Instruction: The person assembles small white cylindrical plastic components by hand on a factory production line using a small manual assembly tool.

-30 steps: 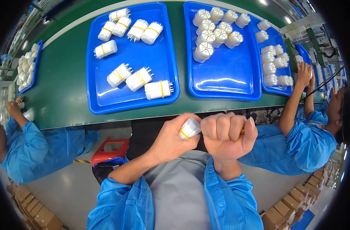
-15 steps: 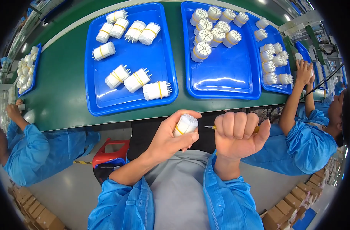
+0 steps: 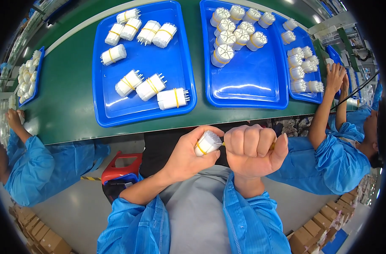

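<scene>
In my left hand [image 3: 186, 154], fingers and thumb wrap round a white cylindrical bundle [image 3: 207, 143] of plastic pieces, bound with a yellow band. Its ribbed end is tilted up and toward the right. My right hand [image 3: 254, 150] is closed in a fist around a pointed tool with a yellow handle [image 3: 225, 144]; most of the handle is hidden. The tool's thin metal tip [image 3: 218, 143] meets the bundle's end near its right edge. Both hands are in front of the table's near edge, above my lap.
On the green table [image 3: 70, 84], a left blue tray [image 3: 159, 63] and a middle blue tray [image 3: 252, 80] hold several banded white bundles. A third blue tray [image 3: 305, 95] stands farther right. Co-workers in blue sit on both sides. A red stool [image 3: 121, 167] is at lower left.
My right hand has shifted left, bringing the tool's tip from a gap beside the bundle onto its end. The bundle has turned slightly in my left hand.
</scene>
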The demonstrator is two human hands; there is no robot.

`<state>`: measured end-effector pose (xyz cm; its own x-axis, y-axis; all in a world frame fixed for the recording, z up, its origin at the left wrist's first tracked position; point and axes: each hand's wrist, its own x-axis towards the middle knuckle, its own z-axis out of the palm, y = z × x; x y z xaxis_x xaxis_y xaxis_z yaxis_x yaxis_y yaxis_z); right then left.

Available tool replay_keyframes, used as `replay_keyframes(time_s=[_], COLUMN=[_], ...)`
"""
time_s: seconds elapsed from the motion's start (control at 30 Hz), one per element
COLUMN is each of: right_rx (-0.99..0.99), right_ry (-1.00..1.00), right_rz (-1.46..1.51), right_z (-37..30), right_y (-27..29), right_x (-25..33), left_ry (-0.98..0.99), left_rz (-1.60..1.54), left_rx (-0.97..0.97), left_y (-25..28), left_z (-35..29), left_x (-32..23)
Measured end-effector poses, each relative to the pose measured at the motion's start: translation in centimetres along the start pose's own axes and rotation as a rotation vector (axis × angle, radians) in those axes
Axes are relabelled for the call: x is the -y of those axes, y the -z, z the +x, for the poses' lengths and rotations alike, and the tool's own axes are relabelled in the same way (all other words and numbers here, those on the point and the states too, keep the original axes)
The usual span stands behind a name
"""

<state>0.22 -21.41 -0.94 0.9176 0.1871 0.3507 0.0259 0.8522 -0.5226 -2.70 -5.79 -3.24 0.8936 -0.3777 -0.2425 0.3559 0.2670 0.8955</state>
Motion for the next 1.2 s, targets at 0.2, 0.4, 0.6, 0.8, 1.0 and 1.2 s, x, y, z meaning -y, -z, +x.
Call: replay_keyframes(time_s=[0.2, 0.4, 0.6, 0.8, 1.0, 1.2], right_rx=[0.013, -0.042, -0.085, -0.125, -0.219, -0.166], right_ry=[-0.042, -0.147, -0.008, -0.032, -0.046, -0.034], right_rz=[-0.083, 0.062, -0.010, -0.036, -0.199, -0.311], right_z=[0.1, 0.8, 1.0, 0.3, -0.2, -0.9], right_y=[0.5, 0.7, 1.7, 2.1, 2.1, 3.2], right_x=[-0.5, 0.1, 2.5, 2.1, 2.3, 3.3], left_ry=[-0.028, 0.190, 0.003, -0.029, -0.133, -0.422], left_rz=[0.228, -0.255, -0.528, -0.635, -0.351, 0.300], left_rx=[-0.054, 0.124, 0.119, 0.170, 0.128, -0.204], left_y=[0.0, 0.7, 0.8, 0.8, 1.7, 5.3], left_z=[0.3, 0.2, 0.2, 0.1, 0.0, 1.1], left_x=[0.6, 0.0, 0.5, 0.3, -0.5, -6.0])
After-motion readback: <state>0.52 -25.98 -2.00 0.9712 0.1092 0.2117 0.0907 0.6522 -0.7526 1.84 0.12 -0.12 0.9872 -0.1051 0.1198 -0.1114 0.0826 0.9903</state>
